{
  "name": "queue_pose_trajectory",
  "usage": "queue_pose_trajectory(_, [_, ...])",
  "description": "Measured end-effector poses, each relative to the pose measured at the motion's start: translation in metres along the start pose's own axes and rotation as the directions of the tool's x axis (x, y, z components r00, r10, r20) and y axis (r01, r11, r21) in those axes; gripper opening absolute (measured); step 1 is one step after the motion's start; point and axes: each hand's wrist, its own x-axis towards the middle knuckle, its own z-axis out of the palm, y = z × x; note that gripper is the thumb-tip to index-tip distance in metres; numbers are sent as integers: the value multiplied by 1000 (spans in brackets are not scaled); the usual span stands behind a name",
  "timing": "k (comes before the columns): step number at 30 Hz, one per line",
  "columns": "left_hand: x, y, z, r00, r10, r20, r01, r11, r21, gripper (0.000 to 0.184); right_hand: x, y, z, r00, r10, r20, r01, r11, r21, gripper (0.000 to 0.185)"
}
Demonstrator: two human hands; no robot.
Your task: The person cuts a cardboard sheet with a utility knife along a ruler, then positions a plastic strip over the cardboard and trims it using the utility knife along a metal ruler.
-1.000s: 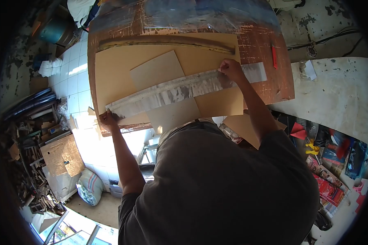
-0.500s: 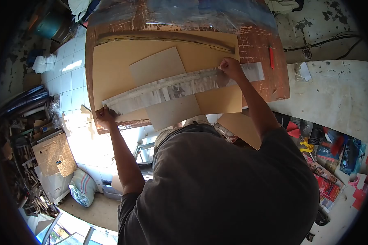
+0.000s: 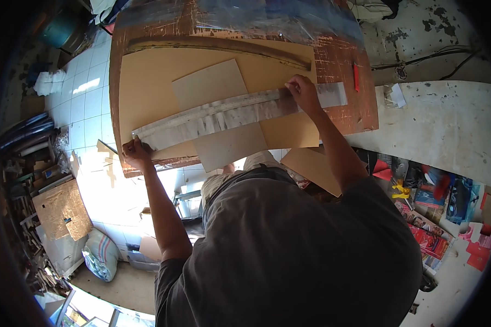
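A long, scuffed grey metal straightedge (image 3: 218,117) lies aslant across a grey cardboard piece (image 3: 210,84). Beneath both is a larger brown cardboard sheet (image 3: 153,82) on the worn table. My left hand (image 3: 137,154) is closed around the straightedge's left end, its thumb on top. Toward the other end, my right hand (image 3: 304,94) has its fingers bent in a pinch at the far edge of the straightedge; the fingertips are small and hard to make out. The straightedge's right end sticks out past this hand.
A dark wooden bar (image 3: 223,49) lies along the far side of the cardboard. The red cutter knife (image 3: 356,77) rests on the table (image 3: 338,60) at the right. Clear plastic sheeting (image 3: 245,19) covers the far end. A pale board (image 3: 436,117) stands beside the table.
My right hand's fingers have loosened and shifted slightly at the straightedge's far edge. My left hand keeps hold of its end. The whole view has shifted a little left.
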Motion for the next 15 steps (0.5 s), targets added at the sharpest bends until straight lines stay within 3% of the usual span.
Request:
queue_pose_trajectory(2, [2,-14,5,1000,-6,3,6,1000,8,23,-5,-39,7,971,-213,104,219,975,-44,25])
queue_pose_trajectory(4, [0,-9,4,1000,0,2,0,999,51,23,-12,-78,20,934,-324,151,341,935,-101,32])
queue_pose_trajectory(6, [2,-8,3,1000,7,-13,-6,995,103,23,-18,-85,45,940,-287,186,313,941,-126,33])
queue_pose_trajectory(8, [5,-24,6,997,-73,41,71,997,33,25,-15,-87,57,942,-248,227,285,948,-144,33])
queue_pose_trajectory(11, [11,-40,6,998,-11,64,4,994,106,27,-10,-76,54,946,-231,226,267,953,-143,31])
queue_pose_trajectory(12, [15,-44,5,998,-9,62,2,993,117,27,-9,-66,50,922,-222,316,254,965,-63,27])
queue_pose_trajectory(14, [10,-27,-3,996,-93,-5,93,993,-79,33,-11,-46,36,882,-227,412,236,971,30,24])
queue_pose_trajectory(15, [5,-6,-9,981,-177,-73,188,967,173,35,-13,-29,18,894,-203,399,205,978,38,22])
